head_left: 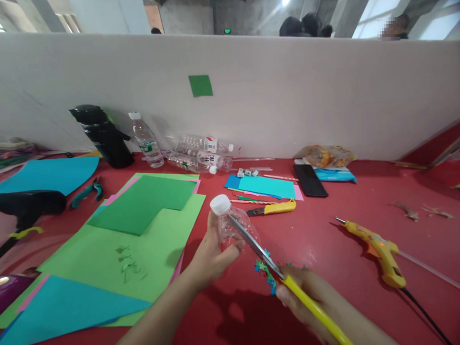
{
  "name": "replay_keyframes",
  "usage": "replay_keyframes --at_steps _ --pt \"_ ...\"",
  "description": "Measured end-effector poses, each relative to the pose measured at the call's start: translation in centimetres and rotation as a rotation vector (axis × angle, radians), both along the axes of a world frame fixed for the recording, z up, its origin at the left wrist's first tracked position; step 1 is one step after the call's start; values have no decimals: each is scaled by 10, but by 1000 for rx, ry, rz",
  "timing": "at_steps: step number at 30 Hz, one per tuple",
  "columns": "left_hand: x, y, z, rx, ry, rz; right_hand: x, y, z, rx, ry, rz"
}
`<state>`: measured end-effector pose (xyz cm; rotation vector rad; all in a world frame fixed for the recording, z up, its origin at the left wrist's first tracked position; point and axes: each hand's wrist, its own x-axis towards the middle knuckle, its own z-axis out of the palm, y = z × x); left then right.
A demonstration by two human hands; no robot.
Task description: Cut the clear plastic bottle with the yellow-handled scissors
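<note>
Curling fingers and thumb round a bottle, the left hand holds it tilted over the red table; the bottle is transparent, round-shouldered, white-capped; the right hand clasps yellow-handled scissors, blades slanting before the bottle; coloured stars lie nearby.

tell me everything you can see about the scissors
The scissors have silver, metal-looking blades and a yellow handle that runs out of the picture below. In the grip of the right hand, they slant up and leftward, blades seemingly closed or nearly so, tip at the clear bottle below its white cap; actual contact is unclear.
</note>
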<state>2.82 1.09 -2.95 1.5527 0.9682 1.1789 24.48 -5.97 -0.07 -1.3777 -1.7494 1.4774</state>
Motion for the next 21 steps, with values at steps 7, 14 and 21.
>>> replay_keyframes --at_steps 7,14,21 --pt "0 1 -3 -27 -66 4 1 1 3 -93 38 31" --pt "0 9 16 -213 -370 104 4 4 8 -158 -5 70" --pt "-6 14 21 -312 -685 91 8 10 3 -116 44 0"
